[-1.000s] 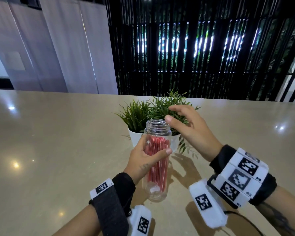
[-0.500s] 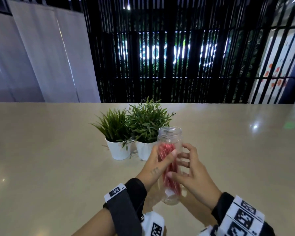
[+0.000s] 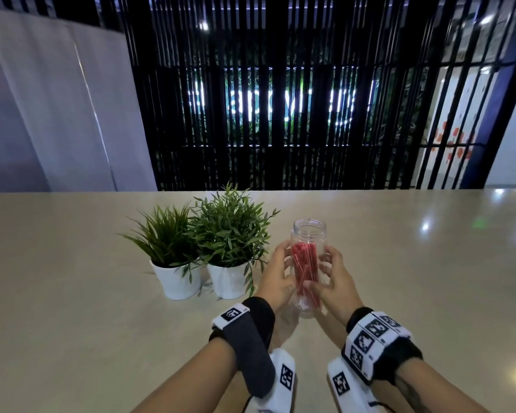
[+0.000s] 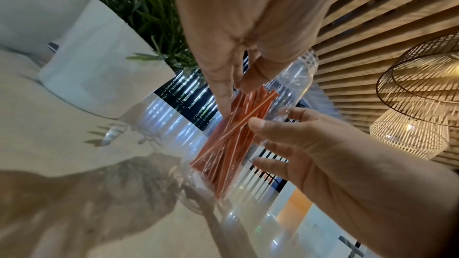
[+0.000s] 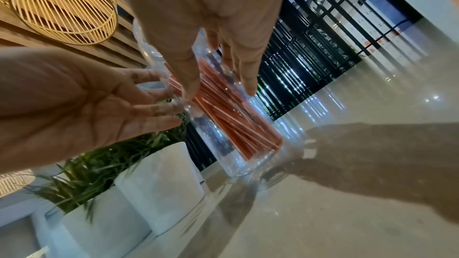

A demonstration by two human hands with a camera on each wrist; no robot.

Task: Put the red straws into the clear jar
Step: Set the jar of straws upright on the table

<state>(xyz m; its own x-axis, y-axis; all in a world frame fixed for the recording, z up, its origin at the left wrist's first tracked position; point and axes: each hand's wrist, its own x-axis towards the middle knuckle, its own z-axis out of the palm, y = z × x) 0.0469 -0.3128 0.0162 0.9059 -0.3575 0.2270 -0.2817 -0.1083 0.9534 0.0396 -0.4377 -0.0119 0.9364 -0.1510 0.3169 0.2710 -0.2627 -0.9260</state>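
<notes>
No legible text anywhere; only a glowing sign (image 3: pixel 289 104) broken up behind black slats (image 3: pixel 280 144), upper centre.

Two potted plants (image 3: pixel 209 248) crowd jar's (image 3: pixel 309 239) left; table (image 3: pixel 429 278) right of jar open.

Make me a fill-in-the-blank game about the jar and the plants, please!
1. The thin red straws are inside the clear plastic ____.
2. The jar's mouth has no ____ on it.
3. Left of the jar stand ____ green plants in white pots.
4. The left hand and the right hand are each on one side of the ____.

Missing words: jar; lid; two; jar
</notes>
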